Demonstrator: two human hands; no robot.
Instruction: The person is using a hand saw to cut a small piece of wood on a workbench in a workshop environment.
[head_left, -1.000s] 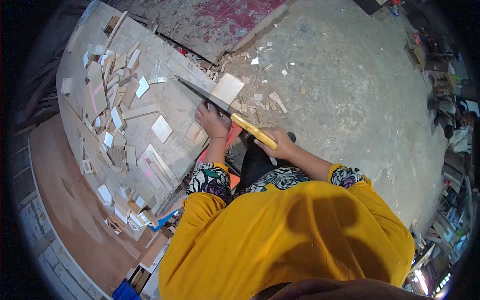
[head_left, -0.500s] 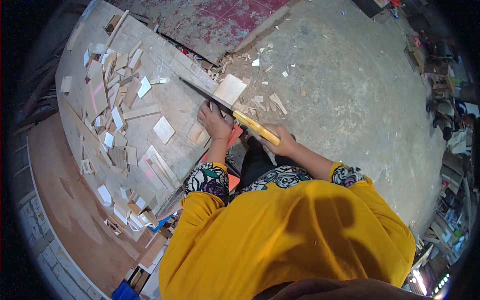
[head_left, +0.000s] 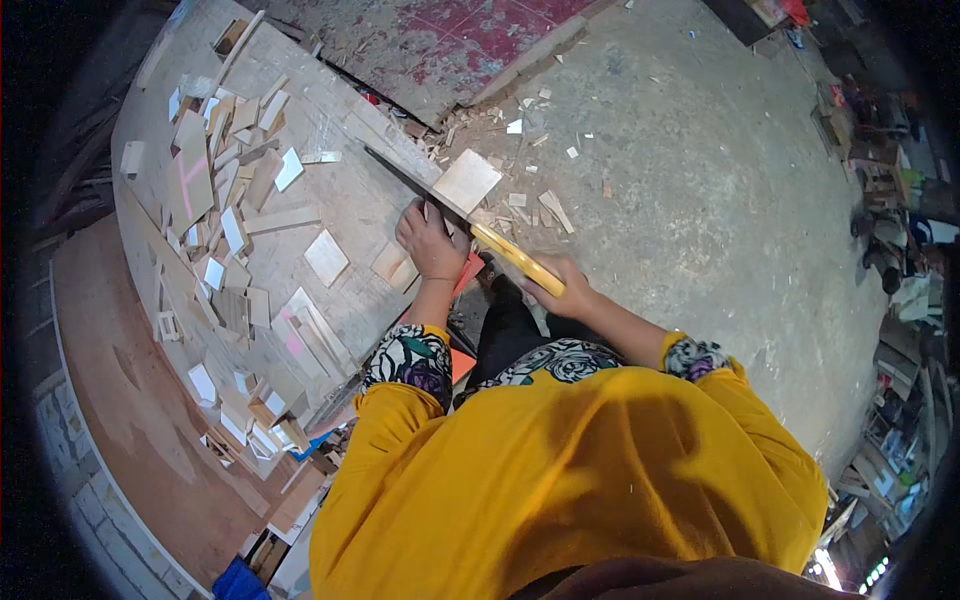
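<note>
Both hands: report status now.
Left hand: beside the saw blade; grip can't be told.
Right hand: closed, holding the yellow-handled, dark-bladed handsaw.

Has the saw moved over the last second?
Yes: the saw has shifted slightly to the right. Its tip now sits farther from the small pale strip lying on the table.
</note>
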